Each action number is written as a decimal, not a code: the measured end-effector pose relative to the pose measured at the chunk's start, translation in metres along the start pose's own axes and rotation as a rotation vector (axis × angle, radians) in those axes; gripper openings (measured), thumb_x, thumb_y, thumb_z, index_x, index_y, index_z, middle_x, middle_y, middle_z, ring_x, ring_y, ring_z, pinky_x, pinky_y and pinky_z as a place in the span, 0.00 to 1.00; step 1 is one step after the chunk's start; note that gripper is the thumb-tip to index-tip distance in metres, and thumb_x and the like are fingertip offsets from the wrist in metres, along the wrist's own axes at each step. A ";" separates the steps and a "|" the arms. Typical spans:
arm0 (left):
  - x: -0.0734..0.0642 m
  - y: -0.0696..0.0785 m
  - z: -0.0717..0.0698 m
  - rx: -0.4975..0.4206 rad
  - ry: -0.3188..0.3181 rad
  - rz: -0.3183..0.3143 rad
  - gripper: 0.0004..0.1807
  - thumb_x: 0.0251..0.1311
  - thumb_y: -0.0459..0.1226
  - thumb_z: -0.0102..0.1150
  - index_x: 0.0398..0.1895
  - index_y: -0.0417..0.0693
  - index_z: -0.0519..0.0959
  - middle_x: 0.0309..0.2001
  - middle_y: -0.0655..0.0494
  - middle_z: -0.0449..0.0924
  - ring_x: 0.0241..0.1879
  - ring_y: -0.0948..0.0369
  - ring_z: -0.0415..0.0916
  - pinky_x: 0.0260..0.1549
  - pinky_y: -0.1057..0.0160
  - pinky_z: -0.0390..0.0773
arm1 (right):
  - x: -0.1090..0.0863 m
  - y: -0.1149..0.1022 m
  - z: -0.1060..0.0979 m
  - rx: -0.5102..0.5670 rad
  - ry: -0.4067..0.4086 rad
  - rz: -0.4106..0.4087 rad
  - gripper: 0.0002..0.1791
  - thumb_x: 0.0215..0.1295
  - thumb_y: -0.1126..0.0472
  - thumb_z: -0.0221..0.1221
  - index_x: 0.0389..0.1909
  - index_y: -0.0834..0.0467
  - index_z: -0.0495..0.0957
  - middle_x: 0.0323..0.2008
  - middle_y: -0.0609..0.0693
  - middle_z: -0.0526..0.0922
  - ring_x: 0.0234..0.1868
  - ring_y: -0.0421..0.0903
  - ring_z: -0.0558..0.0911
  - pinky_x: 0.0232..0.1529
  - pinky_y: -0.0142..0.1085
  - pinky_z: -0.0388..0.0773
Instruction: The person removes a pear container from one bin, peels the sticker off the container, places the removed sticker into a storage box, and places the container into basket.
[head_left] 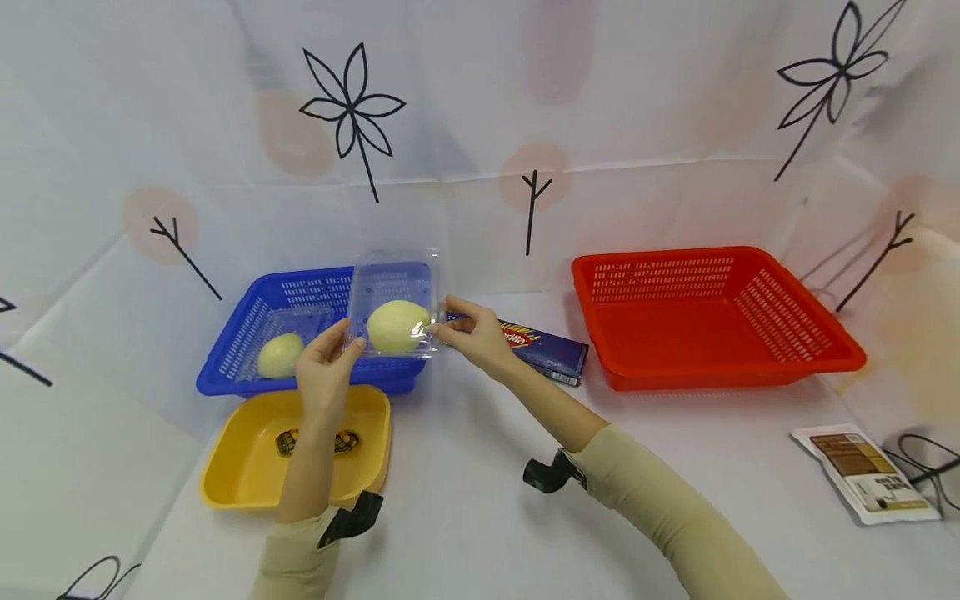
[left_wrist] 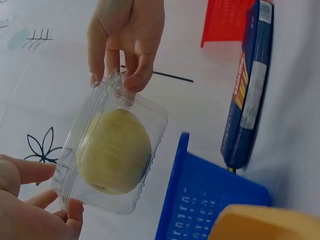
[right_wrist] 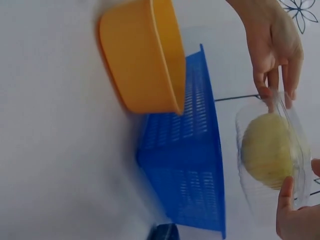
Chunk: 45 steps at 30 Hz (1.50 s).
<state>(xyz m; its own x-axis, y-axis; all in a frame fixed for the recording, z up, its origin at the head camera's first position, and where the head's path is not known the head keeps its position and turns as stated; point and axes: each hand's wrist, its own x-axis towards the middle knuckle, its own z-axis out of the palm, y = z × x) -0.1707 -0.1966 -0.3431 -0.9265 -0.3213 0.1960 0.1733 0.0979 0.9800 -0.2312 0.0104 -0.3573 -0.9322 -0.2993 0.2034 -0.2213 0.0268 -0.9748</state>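
Both hands hold a clear plastic clamshell box (head_left: 361,287) above the blue basket (head_left: 225,354). Inside it lies a pale yellow-green round fruit (head_left: 397,326), also visible in the left wrist view (fruit (left_wrist: 115,150)). My left hand (head_left: 324,371) pinches the box's left side, thumb in front. The right hand (head_left: 480,337) pinches the opposite side near its lower corner. Through the right wrist view, the fruit (right_wrist: 267,150) shows between the two hands. A second clear box with a similar fruit (head_left: 281,356) sits in the blue basket.
A yellow tub (head_left: 232,475) with small dark patterned items (head_left: 347,441) stands in front of the blue basket. Right of the hands lies a dark blue Barilla box (head_left: 551,350). Farther right are a red basket (head_left: 660,333) and a brown-and-white pouch (head_left: 866,473).
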 end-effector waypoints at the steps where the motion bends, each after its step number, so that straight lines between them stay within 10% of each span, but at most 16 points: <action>1: 0.003 0.000 -0.002 -0.002 0.005 -0.009 0.23 0.60 0.27 0.56 0.60 0.31 0.70 0.60 0.39 0.70 0.56 0.56 0.67 0.60 0.66 0.67 | 0.003 0.000 0.002 -0.002 -0.007 0.004 0.35 0.59 0.67 0.62 0.66 0.71 0.60 0.60 0.65 0.70 0.45 0.51 0.79 0.37 0.27 0.78; 14: 0.031 -0.016 -0.013 0.055 0.103 -0.063 0.22 0.60 0.29 0.57 0.59 0.33 0.72 0.56 0.38 0.73 0.42 0.66 0.67 0.39 0.78 0.70 | 0.041 0.018 0.032 0.019 -0.065 0.120 0.35 0.62 0.67 0.59 0.69 0.67 0.56 0.65 0.62 0.64 0.47 0.55 0.79 0.43 0.36 0.81; 27: 0.045 -0.039 -0.031 0.084 0.086 -0.183 0.24 0.61 0.30 0.56 0.61 0.31 0.69 0.60 0.37 0.69 0.61 0.50 0.64 0.62 0.56 0.65 | 0.047 0.024 0.049 -0.060 -0.114 0.205 0.33 0.63 0.66 0.58 0.67 0.71 0.58 0.64 0.66 0.65 0.45 0.58 0.82 0.51 0.41 0.77; 35: 0.051 -0.046 -0.043 0.148 0.062 -0.273 0.24 0.63 0.37 0.56 0.61 0.35 0.71 0.58 0.42 0.69 0.52 0.59 0.70 0.61 0.56 0.67 | 0.050 0.024 0.057 -0.169 -0.085 0.226 0.26 0.61 0.67 0.60 0.60 0.71 0.68 0.57 0.64 0.74 0.41 0.52 0.84 0.51 0.39 0.77; 45: 0.057 -0.049 -0.044 0.316 0.025 -0.227 0.24 0.63 0.38 0.55 0.59 0.33 0.72 0.57 0.36 0.71 0.57 0.47 0.69 0.59 0.52 0.69 | 0.055 0.018 0.065 -0.260 -0.001 0.282 0.27 0.61 0.64 0.60 0.61 0.69 0.69 0.57 0.65 0.74 0.52 0.53 0.79 0.52 0.41 0.77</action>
<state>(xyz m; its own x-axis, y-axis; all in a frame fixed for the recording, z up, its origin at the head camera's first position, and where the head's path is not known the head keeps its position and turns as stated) -0.2176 -0.2615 -0.3780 -0.9202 -0.3909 -0.0197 -0.1499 0.3055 0.9403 -0.2681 -0.0677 -0.3690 -0.9666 -0.2466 -0.0693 -0.0219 0.3491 -0.9368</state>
